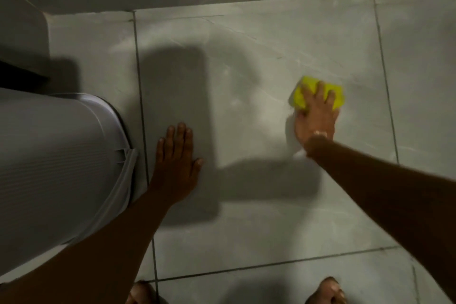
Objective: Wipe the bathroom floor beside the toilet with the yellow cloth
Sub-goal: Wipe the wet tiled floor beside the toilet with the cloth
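Head view: your R hand (317, 121) presses the cloth (301, 97) flat, fingers spread, onto the floor (246, 69) well right of the toilet (61, 155); L hand (176, 155) lies flat, bracing, near it. Use even pressure, overlap strokes & work twd the toilet base.

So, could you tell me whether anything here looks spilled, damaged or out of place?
Nothing stands out. The right hand presses the yellow cloth on the floor tile, the left hand rests flat beside the pale ribbed object, and no spill or damage shows, though the light is dim.
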A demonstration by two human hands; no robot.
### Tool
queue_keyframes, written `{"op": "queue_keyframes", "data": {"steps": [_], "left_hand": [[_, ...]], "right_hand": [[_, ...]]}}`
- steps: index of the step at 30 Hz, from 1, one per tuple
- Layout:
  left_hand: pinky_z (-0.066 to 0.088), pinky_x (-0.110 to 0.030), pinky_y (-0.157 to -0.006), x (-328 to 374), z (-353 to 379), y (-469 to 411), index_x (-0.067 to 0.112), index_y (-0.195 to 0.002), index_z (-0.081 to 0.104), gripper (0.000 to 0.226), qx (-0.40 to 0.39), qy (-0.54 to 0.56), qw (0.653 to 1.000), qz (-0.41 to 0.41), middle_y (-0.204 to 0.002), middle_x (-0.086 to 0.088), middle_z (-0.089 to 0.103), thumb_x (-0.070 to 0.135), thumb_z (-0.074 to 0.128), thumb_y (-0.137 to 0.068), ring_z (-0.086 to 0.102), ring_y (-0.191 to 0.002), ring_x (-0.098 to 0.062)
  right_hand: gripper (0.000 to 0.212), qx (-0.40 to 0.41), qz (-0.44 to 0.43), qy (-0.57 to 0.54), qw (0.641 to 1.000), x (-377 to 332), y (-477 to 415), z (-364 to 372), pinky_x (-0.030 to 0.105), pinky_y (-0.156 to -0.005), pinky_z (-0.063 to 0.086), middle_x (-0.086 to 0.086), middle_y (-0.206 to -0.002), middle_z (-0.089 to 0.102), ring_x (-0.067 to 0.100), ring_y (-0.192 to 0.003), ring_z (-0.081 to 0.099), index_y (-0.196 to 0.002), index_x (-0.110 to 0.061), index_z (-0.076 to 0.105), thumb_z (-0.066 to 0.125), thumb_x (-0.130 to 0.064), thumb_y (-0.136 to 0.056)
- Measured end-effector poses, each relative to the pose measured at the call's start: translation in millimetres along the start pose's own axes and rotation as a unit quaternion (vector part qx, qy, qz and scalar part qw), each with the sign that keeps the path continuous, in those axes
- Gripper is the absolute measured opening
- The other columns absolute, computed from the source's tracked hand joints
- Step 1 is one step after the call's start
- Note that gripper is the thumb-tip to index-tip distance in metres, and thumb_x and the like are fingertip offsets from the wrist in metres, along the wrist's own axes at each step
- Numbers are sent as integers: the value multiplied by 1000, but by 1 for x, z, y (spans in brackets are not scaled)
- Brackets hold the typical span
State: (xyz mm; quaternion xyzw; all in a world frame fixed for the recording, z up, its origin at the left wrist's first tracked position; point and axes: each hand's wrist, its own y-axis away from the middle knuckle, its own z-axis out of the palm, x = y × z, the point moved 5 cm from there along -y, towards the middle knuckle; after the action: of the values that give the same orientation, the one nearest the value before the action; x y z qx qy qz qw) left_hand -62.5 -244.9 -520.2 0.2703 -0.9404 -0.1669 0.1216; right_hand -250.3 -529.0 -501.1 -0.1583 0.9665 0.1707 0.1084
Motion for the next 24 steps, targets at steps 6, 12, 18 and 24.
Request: {"op": "queue_keyframes", "data": {"steps": [6,12,18,24], "left_hand": [[18,-55,-118,-2,2,-1,5,-152,24,74,1,-6,1000,6,-161,-19,20,49,29,-93,19,-149,-40],[21,-55,-117,-2,4,-1,5,-152,25,74,-4,-13,1000,2,-161,-19,22,49,30,-92,21,-148,-40],[23,-55,-117,-2,3,-1,4,-151,27,73,-3,-12,1000,2,-160,-19,24,48,31,-93,22,-148,-40],[23,-57,-116,-4,3,-2,5,-152,25,74,-4,-6,1000,7,-160,-20,25,48,32,-92,23,-147,-41]], "right_hand": [[67,-30,-99,49,993,-65,-58,1,64,-115,4,0,-164,7,35,-149,-1,-147,-39,23,51,-20,-89],[66,-61,-111,45,991,-38,-83,-26,63,-114,19,5,-162,18,40,-147,11,-145,-34,33,53,-10,-87],[74,-99,-289,77,949,-87,-8,9,57,-119,6,-3,-162,14,30,-150,2,-146,-38,31,51,-5,-82],[64,-53,-8,-46,997,-110,-11,11,60,-118,7,-1,-163,13,31,-150,1,-146,-35,32,49,-13,-88]]}}
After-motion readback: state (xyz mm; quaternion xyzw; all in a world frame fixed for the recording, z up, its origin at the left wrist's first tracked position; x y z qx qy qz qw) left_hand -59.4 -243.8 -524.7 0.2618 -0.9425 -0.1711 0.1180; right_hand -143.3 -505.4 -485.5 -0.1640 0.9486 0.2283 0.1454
